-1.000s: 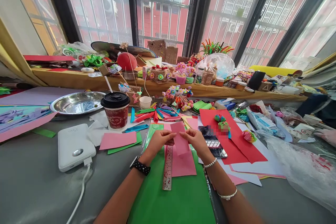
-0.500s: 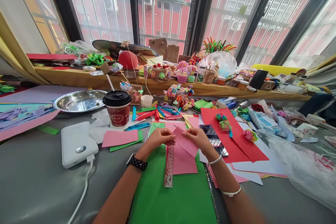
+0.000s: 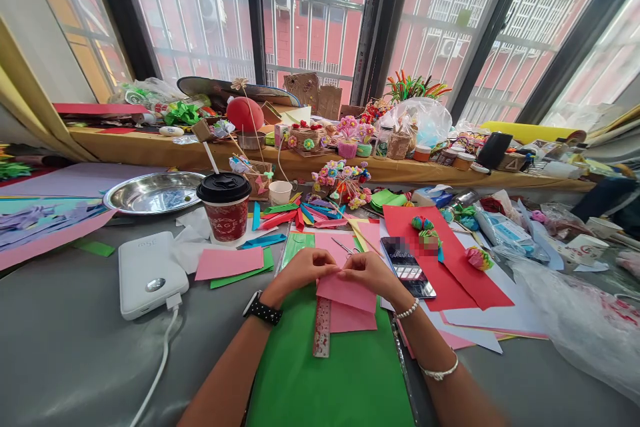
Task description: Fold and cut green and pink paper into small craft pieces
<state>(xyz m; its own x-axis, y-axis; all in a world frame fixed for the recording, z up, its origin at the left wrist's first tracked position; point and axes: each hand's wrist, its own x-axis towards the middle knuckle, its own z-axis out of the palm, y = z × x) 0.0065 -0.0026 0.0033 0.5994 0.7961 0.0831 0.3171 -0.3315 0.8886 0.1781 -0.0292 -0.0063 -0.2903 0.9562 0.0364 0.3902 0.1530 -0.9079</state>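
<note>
Between both sets of fingertips I hold a piece of pink paper (image 3: 347,295) by its far edge. My left hand (image 3: 311,268) pinches it from the left, and my right hand (image 3: 371,273) pinches right beside it, so the fingertips nearly meet. Beneath lies another pink sheet (image 3: 354,320) on a green sheet (image 3: 330,387). A clear patterned ruler (image 3: 322,333) rests along that sheet's left side, its upper end covered by the held paper. Just beyond my hands lie scissors (image 3: 345,244), their handles hidden.
Left stand a lidded coffee cup (image 3: 225,210), a white power bank (image 3: 153,273) with its cable, and a steel tray (image 3: 160,193). At right are a phone (image 3: 413,273), red paper (image 3: 463,273) and a plastic bag (image 3: 565,307). Coloured paper strips (image 3: 280,217) lie behind.
The pink paper has turned from a slanted, corner-up position to lying nearly level between my hands. My fingertips have come together at its far edge, and the scissors behind show more.
</note>
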